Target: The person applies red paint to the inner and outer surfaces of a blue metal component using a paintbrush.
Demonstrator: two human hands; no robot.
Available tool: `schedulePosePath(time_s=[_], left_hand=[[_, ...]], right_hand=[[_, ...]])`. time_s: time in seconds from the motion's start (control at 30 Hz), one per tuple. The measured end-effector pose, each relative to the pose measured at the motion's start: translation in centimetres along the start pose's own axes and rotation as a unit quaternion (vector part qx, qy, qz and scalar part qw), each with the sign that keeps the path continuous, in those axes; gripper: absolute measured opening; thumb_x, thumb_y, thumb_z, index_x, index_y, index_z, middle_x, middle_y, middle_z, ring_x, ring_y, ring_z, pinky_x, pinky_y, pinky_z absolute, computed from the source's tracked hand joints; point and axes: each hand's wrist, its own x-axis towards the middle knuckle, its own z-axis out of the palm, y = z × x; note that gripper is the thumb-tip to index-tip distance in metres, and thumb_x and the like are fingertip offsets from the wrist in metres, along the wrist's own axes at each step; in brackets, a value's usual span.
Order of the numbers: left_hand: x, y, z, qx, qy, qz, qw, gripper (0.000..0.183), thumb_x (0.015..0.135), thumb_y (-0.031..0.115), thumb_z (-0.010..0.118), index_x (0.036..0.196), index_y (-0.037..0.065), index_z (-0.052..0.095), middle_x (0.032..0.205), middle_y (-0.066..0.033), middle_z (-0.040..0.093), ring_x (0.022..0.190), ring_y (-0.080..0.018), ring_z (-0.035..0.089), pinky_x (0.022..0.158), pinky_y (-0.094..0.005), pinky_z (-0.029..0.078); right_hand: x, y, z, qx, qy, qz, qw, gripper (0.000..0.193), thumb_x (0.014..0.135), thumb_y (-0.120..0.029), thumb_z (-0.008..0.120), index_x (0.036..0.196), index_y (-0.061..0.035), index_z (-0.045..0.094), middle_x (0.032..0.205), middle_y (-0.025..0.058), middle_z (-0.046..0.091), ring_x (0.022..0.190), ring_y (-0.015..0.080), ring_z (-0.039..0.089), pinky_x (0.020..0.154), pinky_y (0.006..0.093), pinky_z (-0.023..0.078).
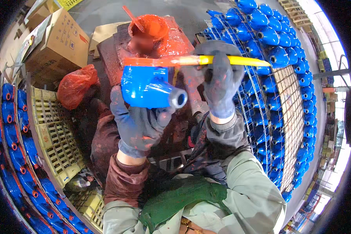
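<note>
My left hand (pixel 138 126), in a grey, paint-stained glove, is closed around a glossy blue metal casting (pixel 142 87) from below. Its short round spout, with a bare metal opening, points to the right. In my gloved right hand (pixel 221 89) is a paintbrush (pixel 206 60), gripped by its yellow handle and held level. Its red bristles lie along the casting's top edge; whether they press on it I cannot tell. Beyond the casting, an orange-red paint tub (pixel 160 27) with a red stick (pixel 132 17) in it stands on a paint-covered stand (pixel 113 50).
To the right, a wire rack (pixel 288 101) carries many blue castings (pixel 269 37). At far left, more blue castings with red-rimmed openings (pixel 13 146) stand in rows. A yellow plastic crate (pixel 52 130), a red plastic bag (pixel 77 86) and a cardboard box (pixel 60 43) are nearer.
</note>
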Motion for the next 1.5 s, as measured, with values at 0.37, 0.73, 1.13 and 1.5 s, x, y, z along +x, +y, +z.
schedulePosePath(time_s=[0.37, 0.73, 1.13, 1.5], left_hand=[[-0.3, -0.4, 1.0, 0.278, 0.058, 0.136, 0.949, 0.067, 0.092, 0.041, 0.056, 0.144, 0.009, 0.028, 0.141, -0.0223, 0.039, 0.123, -0.0458, 0.046, 0.092, -0.0609, 0.049], [-0.3, -1.3, 1.0, 0.577, 0.154, 0.238, 0.766, 0.082, 0.085, 0.02, 0.071, 0.146, 0.012, 0.017, 0.136, -0.0122, 0.039, 0.121, -0.0262, 0.045, 0.101, -0.0411, 0.043], [0.0, 1.7, 2.6, 0.313, 0.044, 0.121, 0.941, 0.091, 0.082, 0.068, 0.053, 0.144, 0.006, 0.029, 0.132, -0.022, 0.05, 0.109, -0.0395, 0.056, 0.086, -0.0466, 0.054], [1.3, 0.6, -1.1, 0.925, 0.185, 0.241, 0.229, 0.086, 0.064, 0.046, 0.082, 0.131, 0.004, 0.046, 0.112, -0.0195, 0.059, 0.102, -0.0362, 0.059, 0.085, -0.0429, 0.049]], right_hand=[[1.0, 2.2, -0.9, 0.091, -0.075, -0.032, 0.992, 0.044, 0.098, -0.039, 0.042, 0.104, 0.0022, 0.057, 0.094, 0.0122, 0.062, 0.078, 0.016, 0.056, 0.069, 0.0275, 0.045], [0.1, -0.1, 0.1, -0.126, -0.065, -0.226, 0.964, 0.012, 0.09, -0.005, 0.053, 0.099, 0.003, 0.057, 0.093, 0.021, 0.065, 0.073, 0.0229, 0.063, 0.058, 0.0299, 0.053], [1.0, 1.1, -0.5, -0.032, 0.065, -0.051, 0.996, 0.024, 0.096, -0.021, 0.047, 0.097, 0.0005, 0.058, 0.084, 0.0109, 0.061, 0.063, 0.0143, 0.055, 0.057, 0.0271, 0.044], [0.5, 2.8, 1.0, -0.022, 0.005, 0.003, 1.0, 0.019, 0.09, -0.017, 0.063, 0.096, 0.0011, 0.065, 0.07, 0.0048, 0.065, 0.054, 0.0068, 0.056, 0.047, 0.0201, 0.041]])
